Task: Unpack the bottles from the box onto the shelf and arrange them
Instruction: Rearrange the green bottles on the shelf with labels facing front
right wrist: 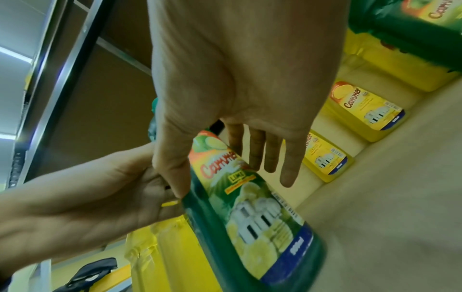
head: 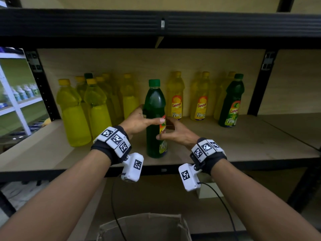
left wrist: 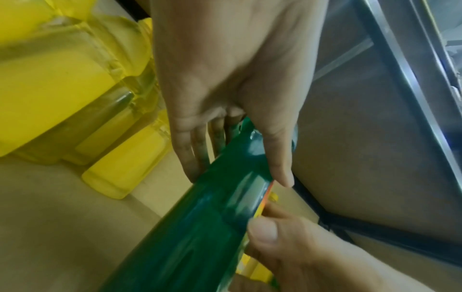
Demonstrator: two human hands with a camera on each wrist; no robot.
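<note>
Gripping green bottle (head: 154,119) upright on shelf (head: 260,136), left hand (head: 139,121), right hand (head: 175,132), label mostly hidden, box (head: 144,226) cropped.

A shop stockroom or store aisle: a black metal shelving unit (head: 161,23) with wooden boards carries rows of identical yellow bottles (head: 174,96) and a few green bottles (head: 230,103), their matching printed labels facing out. At far left, a white rack (head: 12,94) holds more rows of small packaged bottles. Near the bottom edge, an open cardboard box (head: 144,226) stands below the shelf.
</note>
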